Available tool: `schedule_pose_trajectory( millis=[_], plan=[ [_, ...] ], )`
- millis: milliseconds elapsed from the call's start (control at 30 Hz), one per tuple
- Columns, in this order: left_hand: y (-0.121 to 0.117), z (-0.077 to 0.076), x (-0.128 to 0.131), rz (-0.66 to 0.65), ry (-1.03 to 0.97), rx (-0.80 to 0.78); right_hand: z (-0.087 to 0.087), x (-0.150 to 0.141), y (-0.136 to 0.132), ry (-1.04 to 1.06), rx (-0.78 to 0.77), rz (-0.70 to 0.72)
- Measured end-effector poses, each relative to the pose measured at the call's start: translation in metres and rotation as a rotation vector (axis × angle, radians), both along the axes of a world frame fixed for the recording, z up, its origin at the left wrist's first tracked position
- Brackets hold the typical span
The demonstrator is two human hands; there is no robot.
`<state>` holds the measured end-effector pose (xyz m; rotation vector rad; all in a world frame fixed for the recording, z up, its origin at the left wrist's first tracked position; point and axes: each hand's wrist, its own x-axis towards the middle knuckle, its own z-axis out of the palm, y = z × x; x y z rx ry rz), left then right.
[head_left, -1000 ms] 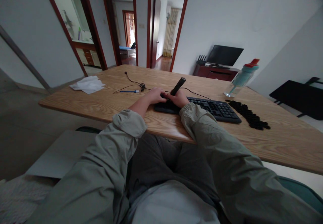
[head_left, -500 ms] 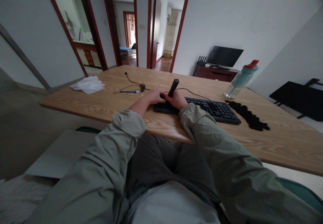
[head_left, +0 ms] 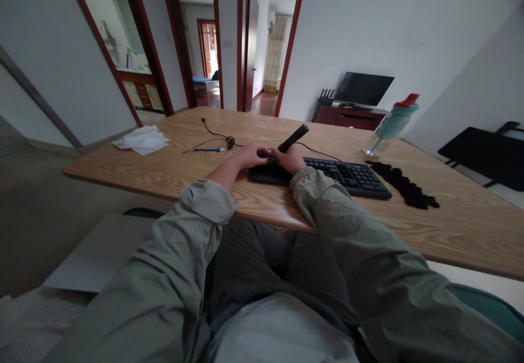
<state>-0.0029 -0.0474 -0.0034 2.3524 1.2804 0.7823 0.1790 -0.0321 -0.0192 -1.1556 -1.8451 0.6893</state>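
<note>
My right hand [head_left: 290,160] is closed around a black stick-shaped tool [head_left: 293,138], its upper end slanting up to the right. The tool's lower end is hidden by my fingers. My left hand [head_left: 250,155] is beside it over the left end of the black keyboard [head_left: 352,177], fingers bent and pinched near the tool's lower end. What those fingers hold is hidden. Small black pieces that look like keycaps [head_left: 403,184] lie in a long patch right of the keyboard.
White tissues [head_left: 141,139] lie at the table's left. A thin blue-handled brush [head_left: 209,149] and a tangled black cable [head_left: 230,141] are left of my hands. A clear bottle with a red lid [head_left: 391,125] stands behind the small black pieces. The wooden table's near edge [head_left: 274,221] is under my forearms.
The black tool has tipped from nearly upright to a slant toward the right, turned by my right hand. My left hand stays nearly in place.
</note>
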Motion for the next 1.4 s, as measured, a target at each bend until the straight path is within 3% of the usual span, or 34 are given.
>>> schedule_pose_trajectory(
  millis=[133, 300, 567, 800, 900, 1267, 1400],
  plan=[
    [-0.002, 0.001, -0.001, 0.017, -0.079, 0.031, 0.003, 0.003, -0.004, 0.039, 0.007, 0.018],
    [-0.01, 0.006, 0.003, -0.05, -0.116, 0.03, 0.011, 0.013, -0.016, 0.08, -0.043, 0.11],
    [-0.013, 0.007, 0.005, -0.036, -0.151, -0.019, 0.023, 0.023, -0.032, 0.281, -0.258, 0.157],
    [-0.011, 0.008, 0.006, -0.045, -0.328, -0.087, 0.031, 0.036, -0.034, 0.438, -0.35, 0.011],
    [-0.01, 0.008, 0.006, -0.085, -0.435, -0.156, 0.029, 0.036, -0.033, 0.498, -0.377, 0.016],
    [-0.005, 0.005, 0.001, -0.03, -0.394, -0.141, 0.019, 0.033, -0.032, 0.358, -0.236, 0.054],
    [0.001, 0.002, -0.006, 0.104, -0.247, -0.049, 0.012, 0.03, -0.028, 0.278, -0.177, 0.059]
  ],
)
